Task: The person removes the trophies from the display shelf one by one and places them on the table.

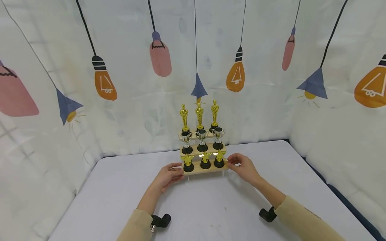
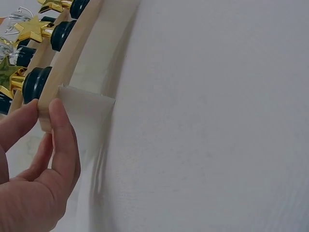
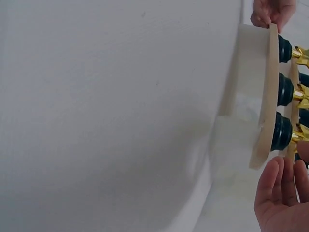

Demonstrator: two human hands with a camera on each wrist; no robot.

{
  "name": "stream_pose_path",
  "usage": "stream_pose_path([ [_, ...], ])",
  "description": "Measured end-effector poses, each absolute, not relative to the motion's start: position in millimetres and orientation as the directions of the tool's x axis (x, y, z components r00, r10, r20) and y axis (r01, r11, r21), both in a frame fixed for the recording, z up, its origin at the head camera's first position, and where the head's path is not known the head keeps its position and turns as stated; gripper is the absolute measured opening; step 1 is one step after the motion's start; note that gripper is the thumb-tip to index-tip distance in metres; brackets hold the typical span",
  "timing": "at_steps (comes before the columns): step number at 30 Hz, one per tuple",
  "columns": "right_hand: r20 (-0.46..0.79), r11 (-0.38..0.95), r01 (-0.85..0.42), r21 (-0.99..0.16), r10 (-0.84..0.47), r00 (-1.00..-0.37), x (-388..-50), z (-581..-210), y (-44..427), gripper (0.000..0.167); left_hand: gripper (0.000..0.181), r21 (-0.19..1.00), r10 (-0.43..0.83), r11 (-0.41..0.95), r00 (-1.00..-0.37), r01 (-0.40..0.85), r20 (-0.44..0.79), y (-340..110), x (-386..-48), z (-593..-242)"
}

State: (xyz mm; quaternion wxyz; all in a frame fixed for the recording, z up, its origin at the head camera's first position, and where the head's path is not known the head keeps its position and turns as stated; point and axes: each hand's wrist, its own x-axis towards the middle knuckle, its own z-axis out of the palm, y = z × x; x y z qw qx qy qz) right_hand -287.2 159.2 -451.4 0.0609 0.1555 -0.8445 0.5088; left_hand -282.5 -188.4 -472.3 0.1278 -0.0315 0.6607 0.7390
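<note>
A lopsided tug could topple the star trophies [image 1: 205, 163], since the left hand [image 1: 169, 175] pinches one end of the tiered trophy stand [image 1: 198, 171] on the table [image 1: 211, 211] while the right hand [image 1: 245, 168] has its fingers apart beside the other.

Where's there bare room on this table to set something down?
The table is bare in front of the stand, between the wrist cameras, and outward of the left hand and right hand. The stand is crowded with three rows of trophies.
</note>
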Motion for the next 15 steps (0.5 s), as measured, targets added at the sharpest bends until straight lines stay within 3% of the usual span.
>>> stream_pose_path([
  [7, 0.259, 0.449, -0.312, -0.837, -0.178, -0.949, -289.8, -455.4, 148.7, 0.025, 0.053, 0.968, 0.138, -0.084, -0.965, -0.236, -0.223, -190.0, -282.4, -475.4],
  [15, 0.237, 0.481, -0.285, -0.829, -0.158, -0.958, -294.1, -454.4, 139.1, 0.032, 0.055, 0.955, 0.139, -0.162, -0.964, -0.249, -0.228, -189.2, -284.7, -480.2],
])
